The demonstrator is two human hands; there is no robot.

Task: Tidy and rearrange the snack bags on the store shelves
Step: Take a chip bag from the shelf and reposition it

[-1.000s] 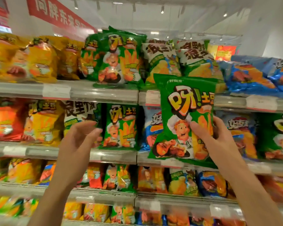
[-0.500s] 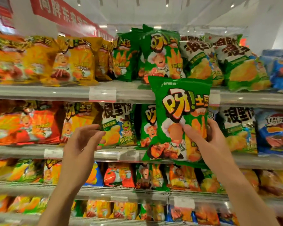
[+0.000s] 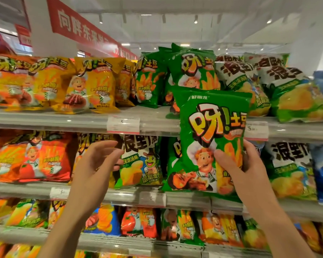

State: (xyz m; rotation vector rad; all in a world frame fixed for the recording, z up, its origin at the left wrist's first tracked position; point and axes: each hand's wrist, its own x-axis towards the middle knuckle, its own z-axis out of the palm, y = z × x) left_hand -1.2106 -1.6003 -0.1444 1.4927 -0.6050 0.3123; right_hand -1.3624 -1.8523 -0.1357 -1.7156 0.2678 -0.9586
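So the right hand (image 3: 239,164) is gripping a green snack bag (image 3: 211,138) by its lower right side, thumb pressing the front and fingers wrapping behind, holding it upright out in front of the shelves, not resting on anything. The left hand (image 3: 97,164) is hanging in the air, fingers loosely spread and holding nothing, just in front of the corn-soup chip bag (image 3: 140,164) on the middle shelf (image 3: 186,200). The held bag is overlapping the edge of the top shelf (image 3: 63,120), right below the matching green bags (image 3: 192,71) standing up there, so I'm guessing that's where it's heading. What's worrying me: those green bags are already leaning forward near the lip, so pushing another one in from below could be nudging the front bag off the edge. Also, gripping a puffy bag one-handed by a corner is letting it swing, and squeezing harder could be crushing the chips. The yellow bags (image 3: 93,84) to the left are looking slumped too, so any bump along that row might be tipping them over. The free hand could be steadying things.
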